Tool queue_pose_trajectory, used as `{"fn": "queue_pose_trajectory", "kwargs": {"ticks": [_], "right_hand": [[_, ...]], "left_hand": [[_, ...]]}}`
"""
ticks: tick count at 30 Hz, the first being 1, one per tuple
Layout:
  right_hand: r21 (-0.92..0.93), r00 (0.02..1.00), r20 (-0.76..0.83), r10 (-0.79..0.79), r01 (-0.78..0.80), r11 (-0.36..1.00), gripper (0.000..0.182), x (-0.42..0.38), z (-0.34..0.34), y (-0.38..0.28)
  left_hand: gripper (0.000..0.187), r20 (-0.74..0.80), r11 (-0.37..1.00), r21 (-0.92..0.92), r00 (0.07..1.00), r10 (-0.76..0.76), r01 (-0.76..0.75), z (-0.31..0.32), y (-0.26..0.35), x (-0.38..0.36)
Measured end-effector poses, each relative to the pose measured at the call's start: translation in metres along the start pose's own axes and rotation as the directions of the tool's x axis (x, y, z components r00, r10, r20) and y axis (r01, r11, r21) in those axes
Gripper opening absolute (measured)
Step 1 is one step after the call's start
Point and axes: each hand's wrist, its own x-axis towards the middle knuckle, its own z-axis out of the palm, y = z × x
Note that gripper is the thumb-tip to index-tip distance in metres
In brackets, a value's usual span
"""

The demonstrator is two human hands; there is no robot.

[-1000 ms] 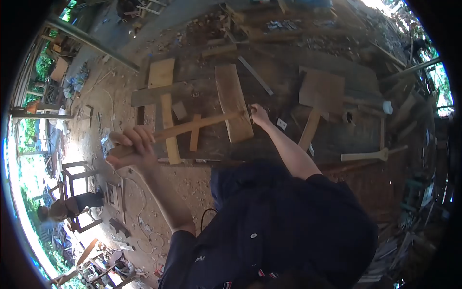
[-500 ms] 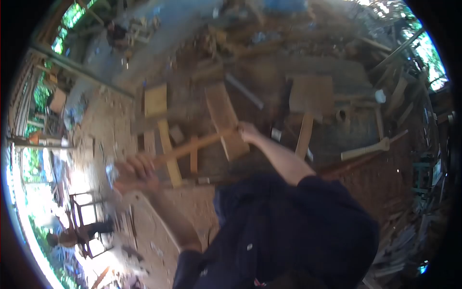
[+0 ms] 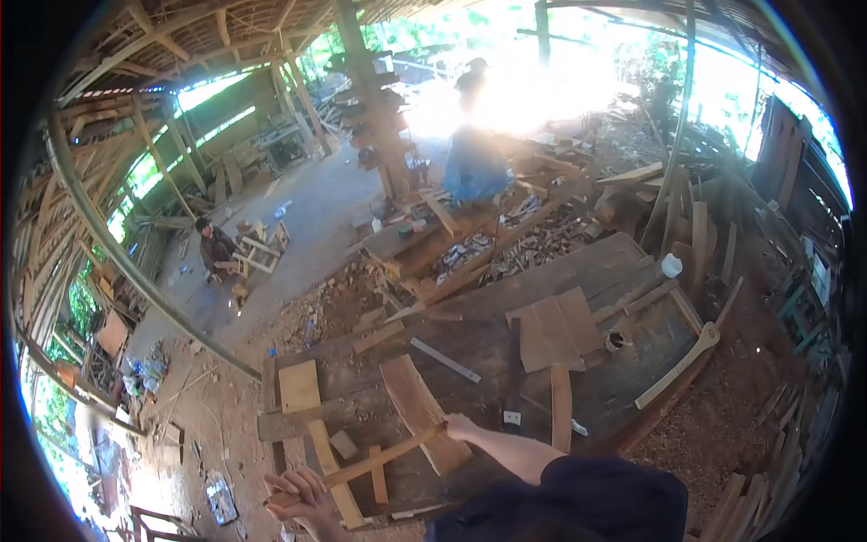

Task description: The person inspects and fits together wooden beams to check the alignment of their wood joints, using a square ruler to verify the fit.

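Note:
A long thin wooden strip (image 3: 384,458) slants over the workbench (image 3: 492,325). My right hand (image 3: 459,426) is closed on its upper right end, above a wide brown board (image 3: 411,395). At the strip's lower left end is my left hand (image 3: 302,502), its fingers spread over the wood and the thumb beneath it. Under the strip lie a pale narrow board (image 3: 330,465) and a short wooden piece (image 3: 377,477). A small wood block (image 3: 343,443) rests close to them.
On the bench are a yellowish board (image 3: 299,387), a metal bar (image 3: 445,359), cardboard (image 3: 555,332), a roll (image 3: 618,341) and a curved wooden piece (image 3: 677,366). One person (image 3: 215,246) crouches at the left; another (image 3: 474,135) stands beyond the bench. A post (image 3: 370,99) rises behind.
The view has tilted up, so the bench and both hands appear lower and the far yard shows. Both hands are still on the strip.

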Motion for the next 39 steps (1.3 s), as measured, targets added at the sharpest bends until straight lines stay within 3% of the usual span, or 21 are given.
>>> {"fn": "queue_pose_trajectory", "kwargs": {"ticks": [2,4,6,10,11,13,15,16,19,21,22,24,25,27,28,30,32,35,37,39], "right_hand": [[-0.006,0.997,-0.071,-0.014,0.014,1.0,0.034,-0.002,0.0,0.0],[-0.002,0.992,-0.123,-0.021,0.021,1.0,0.034,-0.005,0.005,0.0],[0.007,0.998,0.01,0.058,-0.058,0.998,0.036,0.004,-0.002,0.004],[-0.083,0.997,0.064,0.038,-0.032,0.996,0.036,0.018,-0.003,0.004],[-0.11,0.998,0.059,0.025,-0.018,0.994,0.036,0.014,-0.003,0.001],[-0.129,0.998,0.05,0.025,-0.018,0.992,0.035,0.003,-0.004,-0.012],[-0.027,0.995,0.022,-0.098,0.099,0.995,0.037,-0.017,-0.011,-0.031],[-0.019,0.996,0.027,-0.083,0.084,0.996,0.037,-0.027,-0.011,-0.037],[0.093,0.995,-0.067,-0.08,0.086,0.992,0.041,-0.034,-0.016,-0.039],[0.087,0.994,-0.09,-0.054,0.062,0.994,0.042,-0.03,-0.008,-0.025],[0.094,0.995,-0.084,-0.055,0.063,0.994,0.042,-0.026,-0.006,-0.017],[0.005,0.997,-0.08,0.017,-0.017,1.0,0.04,-0.018,-0.011,-0.017],[0.025,0.997,-0.071,0.02,-0.018,1.0,0.04,-0.014,-0.012,-0.022],[-0.12,0.996,0.082,0.02,-0.01,0.993,0.041,-0.014,-0.02,-0.035],[-0.116,0.996,0.09,0.022,-0.011,0.993,0.041,-0.023,-0.022,-0.045],[0.031,0.989,-0.017,-0.15,0.151,0.988,0.041,-0.04,-0.031,-0.059],[0.05,0.992,-0.001,-0.126,0.126,0.991,0.044,-0.037,-0.033,-0.06],[0.068,0.996,-0.018,-0.091,0.092,0.993,0.046,-0.023,-0.029,-0.034],[-0.07,1.0,0.025,0.012,-0.01,0.997,0.046,-0.018,-0.03,-0.034],[-0.102,0.997,0.061,-0.049,0.055,0.993,0.046,-0.009,-0.028,-0.038]], "left_hand": [[0.061,0.044,1.0,-0.025,0.999,0.005,-0.004,-0.005,-0.002,0.002],[0.061,-0.036,0.999,0.036,0.999,0.001,0.0,-0.012,-0.004,0.002],[0.061,-0.007,1.0,0.025,1.0,0.012,-0.012,-0.004,0.0,0.004],[0.062,-0.086,0.996,0.094,0.996,0.01,-0.002,-0.016,-0.003,-0.001],[0.058,-0.109,0.997,0.025,0.992,-0.066,0.069,-0.04,-0.01,-0.013],[0.069,-0.117,0.987,-0.049,0.981,-0.156,0.152,-0.049,-0.013,-0.015],[0.065,0.094,0.998,0.055,0.995,-0.019,0.014,-0.026,-0.007,-0.004],[0.065,0.097,0.998,0.056,0.995,-0.036,0.031,-0.018,-0.003,-0.004],[0.067,-0.012,0.999,0.003,0.999,-0.052,0.052,0.0,-0.003,-0.001],[0.054,-0.021,0.98,-0.184,0.996,-0.081,0.076,0.001,-0.001,0.0],[0.054,-0.019,0.981,-0.176,0.996,-0.084,0.08,0.002,0.0,0.0],[0.062,-0.015,1.0,0.008,1.0,-0.014,0.014,0.006,-0.002,0.004],[0.062,-0.018,1.0,-0.024,1.0,0.017,-0.018,0.01,-0.004,0.005],[0.062,-0.009,1.0,0.024,1.0,0.007,-0.007,0.004,-0.003,0.005],[0.062,-0.016,0.999,0.046,1.0,0.021,-0.02,0.003,-0.003,0.004],[0.06,-0.001,1.0,0.008,1.0,0.018,-0.018,0.002,-0.003,0.005],[0.06,-0.081,0.999,0.049,0.997,0.02,-0.016,0.006,-0.002,0.005],[0.06,-0.044,1.0,0.018,0.999,0.025,-0.024,0.002,-0.006,0.007],[0.06,-0.003,0.999,-0.003,0.999,0.036,-0.036,-0.002,-0.006,0.007],[0.06,-0.06,0.999,0.038,0.998,0.015,-0.013,-0.001,-0.005,0.008]]}}
